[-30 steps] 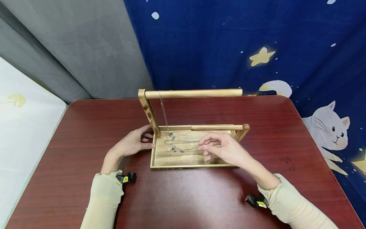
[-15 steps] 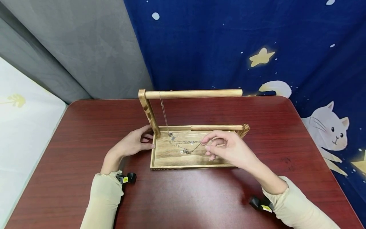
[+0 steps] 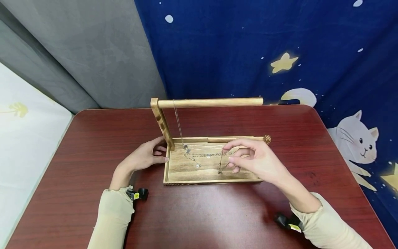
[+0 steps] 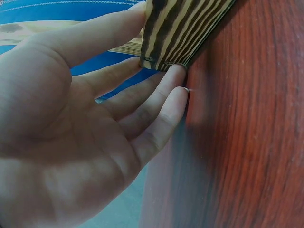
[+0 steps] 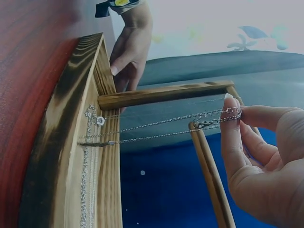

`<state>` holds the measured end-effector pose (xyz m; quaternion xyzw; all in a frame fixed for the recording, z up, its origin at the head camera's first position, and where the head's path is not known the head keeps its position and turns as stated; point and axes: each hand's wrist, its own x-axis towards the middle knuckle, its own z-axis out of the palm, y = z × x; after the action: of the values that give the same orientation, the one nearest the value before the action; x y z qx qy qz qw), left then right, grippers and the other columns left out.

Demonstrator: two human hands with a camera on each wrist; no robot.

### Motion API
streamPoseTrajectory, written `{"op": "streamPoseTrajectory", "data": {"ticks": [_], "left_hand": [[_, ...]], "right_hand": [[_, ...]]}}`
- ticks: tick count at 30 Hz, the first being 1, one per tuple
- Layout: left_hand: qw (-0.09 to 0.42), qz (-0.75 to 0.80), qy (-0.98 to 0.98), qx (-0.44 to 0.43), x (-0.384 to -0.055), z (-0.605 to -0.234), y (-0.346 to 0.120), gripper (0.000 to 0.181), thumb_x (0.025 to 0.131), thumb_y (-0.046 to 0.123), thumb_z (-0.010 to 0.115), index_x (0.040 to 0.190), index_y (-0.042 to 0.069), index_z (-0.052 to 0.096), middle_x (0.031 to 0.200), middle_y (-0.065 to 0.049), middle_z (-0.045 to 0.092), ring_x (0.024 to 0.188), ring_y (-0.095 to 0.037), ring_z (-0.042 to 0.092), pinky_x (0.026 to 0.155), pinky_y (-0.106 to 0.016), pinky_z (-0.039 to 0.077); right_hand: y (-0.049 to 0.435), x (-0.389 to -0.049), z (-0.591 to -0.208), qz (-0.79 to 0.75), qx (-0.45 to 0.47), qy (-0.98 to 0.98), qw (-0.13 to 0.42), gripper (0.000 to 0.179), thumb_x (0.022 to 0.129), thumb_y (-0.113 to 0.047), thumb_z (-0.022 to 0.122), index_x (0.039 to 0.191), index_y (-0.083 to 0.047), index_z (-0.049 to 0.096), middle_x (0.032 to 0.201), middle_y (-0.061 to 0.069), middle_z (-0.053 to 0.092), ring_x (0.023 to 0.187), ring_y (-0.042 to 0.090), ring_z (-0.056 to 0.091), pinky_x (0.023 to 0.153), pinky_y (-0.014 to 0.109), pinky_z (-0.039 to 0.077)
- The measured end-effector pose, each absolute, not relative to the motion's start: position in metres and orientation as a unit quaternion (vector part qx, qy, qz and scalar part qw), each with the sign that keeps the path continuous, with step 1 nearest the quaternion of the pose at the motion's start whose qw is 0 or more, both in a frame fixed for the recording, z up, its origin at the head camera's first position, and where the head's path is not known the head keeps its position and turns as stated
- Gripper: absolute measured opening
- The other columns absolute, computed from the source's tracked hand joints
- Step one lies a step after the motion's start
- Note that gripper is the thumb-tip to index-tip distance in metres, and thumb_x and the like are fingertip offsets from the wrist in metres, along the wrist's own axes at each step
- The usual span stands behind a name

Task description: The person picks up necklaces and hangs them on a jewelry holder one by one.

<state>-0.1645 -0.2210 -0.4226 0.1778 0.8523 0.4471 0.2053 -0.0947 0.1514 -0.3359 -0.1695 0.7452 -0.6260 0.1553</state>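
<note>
In the head view, my right hand [image 3: 256, 160] pinches a silver necklace [image 3: 220, 165] between thumb and finger over the tray of a wooden jewelry stand [image 3: 186, 177]. The right wrist view shows its chain and clasp [image 5: 209, 124] at the fingertips, two strands running down to a dark bar pendant [image 5: 97, 143] at the tray. My left hand [image 3: 143, 154] holds the stand's left end, thumb and fingers against the wood [image 4: 173, 31]. More chains [image 3: 199, 155] lie in the tray, with a small round pendant [image 3: 198, 166] in front of them.
One necklace [image 3: 178, 124] hangs from the upper bar [image 3: 214, 102] near its left end. A shorter, lower bar [image 3: 217, 139] runs along the tray's back right. The stand sits on a reddish wooden table [image 3: 199, 221], with grey and blue curtains [image 3: 217, 52] behind.
My right hand has moved slightly right, drawing the pinched necklace away from the other chains; its pendant has shifted right and hangs beneath the fingers. The left hand has stayed put.
</note>
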Motion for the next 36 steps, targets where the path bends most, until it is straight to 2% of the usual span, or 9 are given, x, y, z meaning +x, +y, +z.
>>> {"op": "streamPoseTrajectory", "data": {"ticks": [3, 9, 13, 18, 23, 36], "left_hand": [[0.203, 0.444, 0.854, 0.179, -0.165, -0.424, -0.222, 0.08, 0.087, 0.004, 0.076, 0.152, -0.002, 0.031, 0.134, -0.023, 0.056, 0.114, -0.032, 0.062, 0.096, -0.04, 0.053], [0.202, 0.437, 0.858, 0.177, -0.164, -0.424, -0.222, 0.08, 0.087, 0.007, 0.077, 0.152, -0.002, 0.032, 0.134, -0.023, 0.056, 0.114, -0.032, 0.061, 0.096, -0.041, 0.053], [0.204, 0.437, 0.858, 0.175, -0.164, -0.424, -0.223, 0.08, 0.088, 0.008, 0.076, 0.153, -0.002, 0.031, 0.135, -0.023, 0.055, 0.115, -0.032, 0.061, 0.097, -0.042, 0.053], [0.206, 0.441, 0.856, 0.174, -0.164, -0.424, -0.223, 0.08, 0.087, 0.007, 0.076, 0.153, -0.002, 0.03, 0.137, -0.023, 0.053, 0.116, -0.033, 0.06, 0.097, -0.042, 0.053], [0.203, 0.446, 0.853, 0.178, -0.164, -0.424, -0.222, 0.079, 0.087, 0.005, 0.076, 0.152, -0.003, 0.031, 0.137, -0.023, 0.053, 0.116, -0.033, 0.06, 0.097, -0.042, 0.053], [0.206, 0.438, 0.858, 0.172, -0.165, -0.424, -0.221, 0.08, 0.088, 0.007, 0.076, 0.153, -0.002, 0.03, 0.137, -0.023, 0.053, 0.117, -0.033, 0.06, 0.097, -0.042, 0.052]], "right_hand": [[0.154, -0.095, -0.334, -0.627, -0.178, 0.744, 0.147, 0.03, 0.09, 0.002, 0.069, 0.12, 0.0, 0.065, 0.084, 0.023, 0.07, 0.068, 0.027, 0.069, 0.066, 0.039, 0.061], [0.161, -0.095, -0.327, -0.622, -0.208, 0.745, 0.122, 0.031, 0.09, 0.004, 0.069, 0.12, -0.005, 0.066, 0.087, 0.015, 0.072, 0.067, 0.027, 0.068, 0.063, 0.038, 0.06], [0.167, -0.093, -0.323, -0.613, -0.201, 0.757, 0.102, 0.033, 0.088, 0.003, 0.071, 0.119, -0.009, 0.068, 0.098, 0.01, 0.073, 0.067, 0.026, 0.069, 0.063, 0.036, 0.06], [0.174, -0.092, -0.323, -0.615, -0.208, 0.756, 0.084, 0.035, 0.088, 0.004, 0.071, 0.121, -0.004, 0.067, 0.096, 0.013, 0.073, 0.068, 0.025, 0.069, 0.067, 0.035, 0.06], [0.179, -0.091, -0.323, -0.623, -0.213, 0.749, 0.069, 0.036, 0.088, 0.008, 0.07, 0.123, 0.0, 0.066, 0.109, 0.012, 0.071, 0.069, 0.024, 0.069, 0.066, 0.034, 0.06], [0.2, -0.087, -0.316, -0.676, -0.203, 0.706, 0.053, 0.042, 0.086, 0.016, 0.067, 0.127, 0.009, 0.061, 0.122, 0.018, 0.066, 0.074, 0.017, 0.067, 0.065, 0.028, 0.059]]}}
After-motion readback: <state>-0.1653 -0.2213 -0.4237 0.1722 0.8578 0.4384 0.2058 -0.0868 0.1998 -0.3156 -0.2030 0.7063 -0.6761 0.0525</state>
